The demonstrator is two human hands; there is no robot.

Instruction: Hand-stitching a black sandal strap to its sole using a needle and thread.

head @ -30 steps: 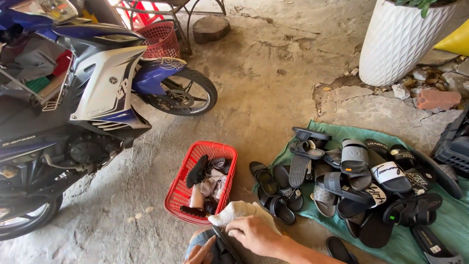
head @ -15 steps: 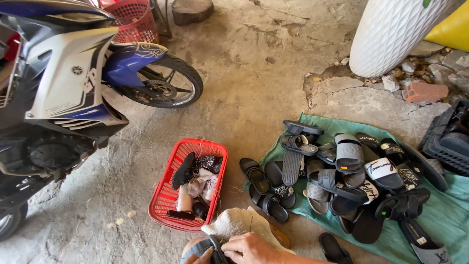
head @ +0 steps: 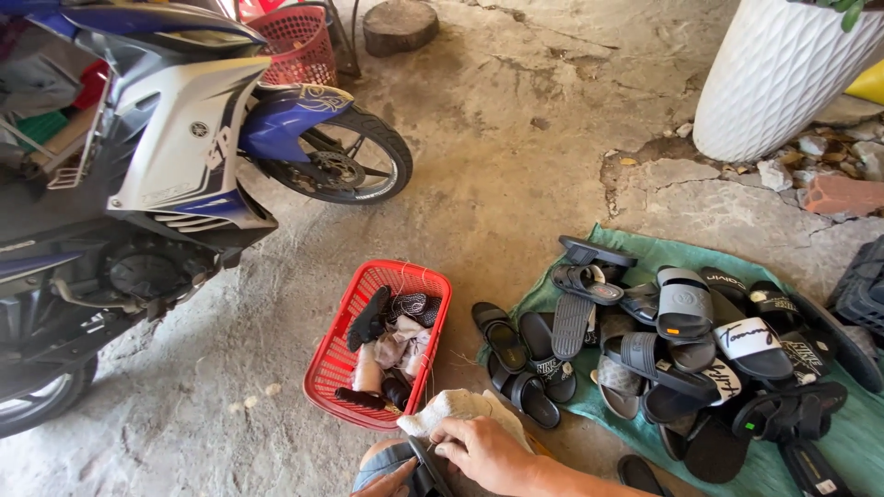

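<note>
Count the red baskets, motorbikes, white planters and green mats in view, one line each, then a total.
Red baskets: 2
Motorbikes: 1
White planters: 1
Green mats: 1
Total: 5

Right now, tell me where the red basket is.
In the head view, the red basket sits on the concrete floor at lower centre, between the motorbike on its left and the pile of sandals on the green cloth, just ahead of the right hand.

Bright, even daylight, soft shadows, sharp focus, slight wide-angle edge distortion.
</note>
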